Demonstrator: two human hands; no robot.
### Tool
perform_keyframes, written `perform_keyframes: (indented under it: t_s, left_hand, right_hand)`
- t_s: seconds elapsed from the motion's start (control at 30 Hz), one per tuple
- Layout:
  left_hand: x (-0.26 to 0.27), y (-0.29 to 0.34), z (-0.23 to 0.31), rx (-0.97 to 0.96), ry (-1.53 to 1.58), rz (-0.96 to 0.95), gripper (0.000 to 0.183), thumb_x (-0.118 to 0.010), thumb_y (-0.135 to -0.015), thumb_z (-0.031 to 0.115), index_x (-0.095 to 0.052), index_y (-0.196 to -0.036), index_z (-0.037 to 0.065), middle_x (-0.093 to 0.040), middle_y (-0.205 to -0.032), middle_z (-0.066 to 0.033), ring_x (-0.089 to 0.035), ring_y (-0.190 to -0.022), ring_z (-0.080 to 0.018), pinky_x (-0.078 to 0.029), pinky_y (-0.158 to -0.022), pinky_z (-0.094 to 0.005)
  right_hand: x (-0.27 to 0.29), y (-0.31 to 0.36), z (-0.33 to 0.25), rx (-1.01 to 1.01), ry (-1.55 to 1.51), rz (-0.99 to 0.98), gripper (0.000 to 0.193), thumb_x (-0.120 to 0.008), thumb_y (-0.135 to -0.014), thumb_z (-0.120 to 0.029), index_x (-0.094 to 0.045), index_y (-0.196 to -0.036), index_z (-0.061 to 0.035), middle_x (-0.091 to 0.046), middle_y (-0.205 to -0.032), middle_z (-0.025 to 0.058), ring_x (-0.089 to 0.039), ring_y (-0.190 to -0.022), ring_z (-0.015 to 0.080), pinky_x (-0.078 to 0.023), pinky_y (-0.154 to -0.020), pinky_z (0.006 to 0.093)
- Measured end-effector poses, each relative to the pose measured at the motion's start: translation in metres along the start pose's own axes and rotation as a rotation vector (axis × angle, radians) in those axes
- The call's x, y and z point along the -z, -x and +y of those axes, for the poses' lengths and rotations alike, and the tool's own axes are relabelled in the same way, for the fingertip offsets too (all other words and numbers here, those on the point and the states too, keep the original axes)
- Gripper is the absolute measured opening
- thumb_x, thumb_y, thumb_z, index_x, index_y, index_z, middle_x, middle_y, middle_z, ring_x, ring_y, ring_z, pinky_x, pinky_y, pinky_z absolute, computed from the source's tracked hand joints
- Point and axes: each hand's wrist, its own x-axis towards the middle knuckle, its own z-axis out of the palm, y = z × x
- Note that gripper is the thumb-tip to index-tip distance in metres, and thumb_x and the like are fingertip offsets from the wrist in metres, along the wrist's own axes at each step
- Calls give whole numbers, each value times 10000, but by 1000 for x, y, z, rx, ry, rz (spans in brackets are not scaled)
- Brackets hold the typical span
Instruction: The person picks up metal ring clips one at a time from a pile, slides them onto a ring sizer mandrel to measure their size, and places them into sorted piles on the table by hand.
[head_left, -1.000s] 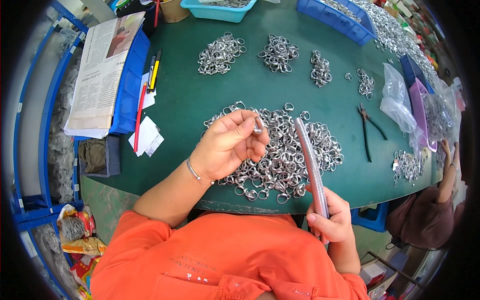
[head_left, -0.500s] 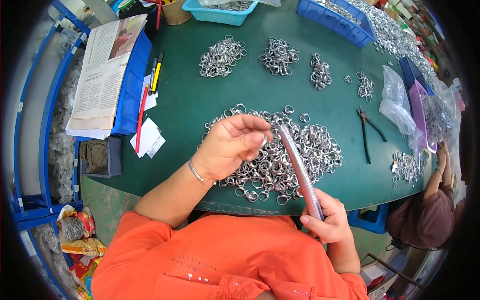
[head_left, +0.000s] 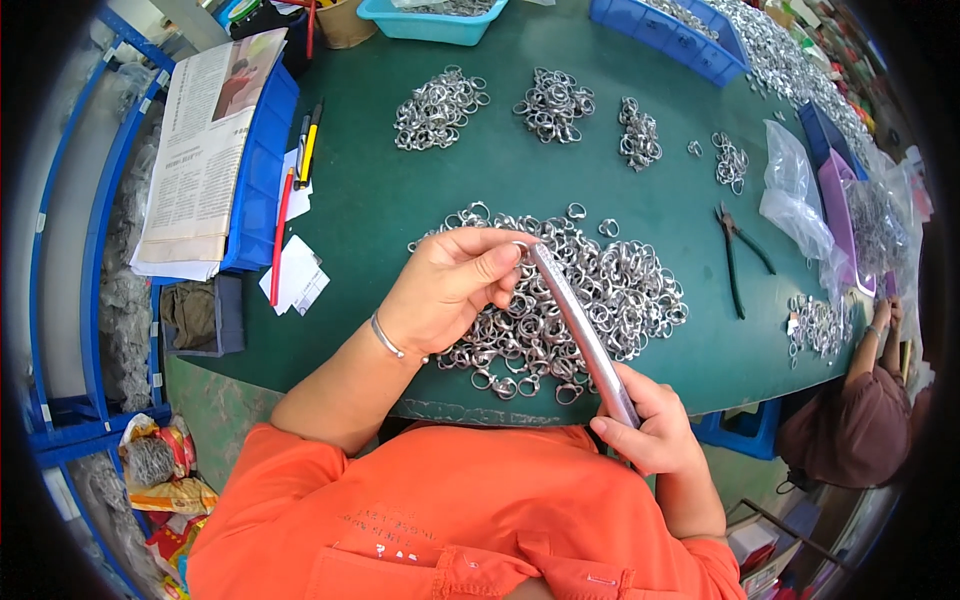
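My right hand [head_left: 645, 420] is wrapped round the thick end of a ring mandrel [head_left: 582, 335], a tapered metal stick with marks along it. Its thin end slants up and left over a large heap of silver rings [head_left: 630, 300]. Between thumb and forefinger, my left hand [head_left: 455, 285] pinches a small silver ring [head_left: 519, 246] right beside the mandrel's tip. I cannot tell whether the ring is round the tip or only against it. The heap lies under both hands, partly hidden by them.
Beyond the heap are smaller ring piles [head_left: 441, 108], [head_left: 554, 105], [head_left: 639, 135]. Pliers [head_left: 738, 255] and a plastic bag [head_left: 795, 205] lie right. Left are a red pencil [head_left: 282, 235] and a newspaper [head_left: 205, 150] on a blue bin. A co-worker [head_left: 845, 420] sits at far right.
My left hand has brought the ring up to the mandrel's thin end. The mandrel has shifted slightly left and up, with my right hand still round its thick end.
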Motion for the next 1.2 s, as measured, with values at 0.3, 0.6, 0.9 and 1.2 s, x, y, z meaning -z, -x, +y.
perform_keyframes:
  t_s: [0.3,0.6,0.9,1.2]
  left_hand:
    - [5,1,0,-48,-62,-101,210,-615,-835,100,-590,-1007,-18,-591,-864,-82,-584,-669,-95,-492,-530,-197]
    - [-12,7,-10,-79,-390,-373,356,-821,-529,18,-654,-843,-1,-553,-866,-94,-530,-797,-158,-429,-696,-263]
    - [-6,3,-14,-183,-404,-477,372,-838,-519,84,-664,-841,17,-552,-849,-85,-530,-757,-148,-442,-655,-245]
    - [-6,4,-5,-191,-459,-419,319,-805,-585,42,-663,-870,12,-543,-868,-65,-531,-765,-128,-436,-641,-227]
  right_hand:
    - [5,1,-1,60,51,-25,512,-649,-749,-28,-464,-1220,46,-622,-831,107,-578,-694,117,-461,-657,239]
    - [-3,-9,-14,126,166,-35,496,-617,-747,-41,-473,-1220,-6,-631,-842,151,-630,-684,239,-490,-632,298]
    - [-5,-15,-9,211,238,-26,498,-598,-733,-43,-477,-1217,-35,-608,-736,137,-607,-608,292,-487,-543,336]
    - [-2,-26,-6,269,250,-25,502,-600,-727,-42,-476,-1214,-37,-612,-750,137,-609,-615,297,-489,-535,347]
